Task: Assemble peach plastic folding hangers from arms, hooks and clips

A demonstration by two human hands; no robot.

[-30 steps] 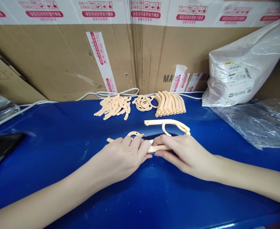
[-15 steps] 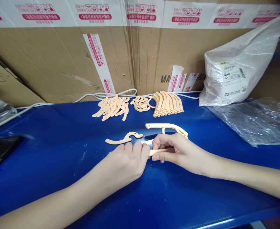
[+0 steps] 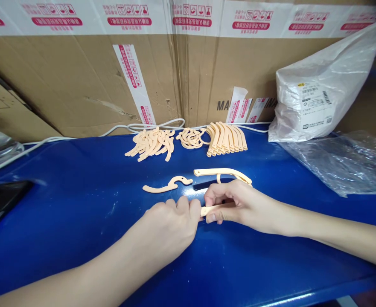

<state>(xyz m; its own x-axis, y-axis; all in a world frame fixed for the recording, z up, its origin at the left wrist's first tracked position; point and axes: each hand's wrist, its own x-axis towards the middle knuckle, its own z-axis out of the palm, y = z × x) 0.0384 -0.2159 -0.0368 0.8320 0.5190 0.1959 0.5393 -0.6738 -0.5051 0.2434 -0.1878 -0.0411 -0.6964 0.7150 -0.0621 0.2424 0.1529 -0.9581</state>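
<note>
1. Pinching a pale strip (image 3: 205,211) between thumb and fingers, the right hand (image 3: 246,208) held it low over the near middle of the table (image 3: 136,260).
2. Curled with its knuckles up, the left hand (image 3: 171,222) met the strip's other end; its fingertips were hidden, so I could not tell its grip.
3. A flat hook (image 3: 164,187) lay alone just beyond the left hand.
4. Beyond the right hand lay a long bent arm (image 3: 215,172) with a loop (image 3: 219,178) under it, partly covered by the hand.
5. Farther back, from left to right, sat a heap of curved pieces (image 3: 152,143), a cluster of rings (image 3: 190,138) and a row of bent arms (image 3: 228,138) laid side by side.
6. A white cable (image 3: 115,127) ran behind these, along the foot of the cartons (image 3: 88,81).
7. To the right stood a white bag (image 3: 344,85), with clear plastic (image 3: 331,166) before it; a black phone (image 3: 7,202) lay far left.
</note>
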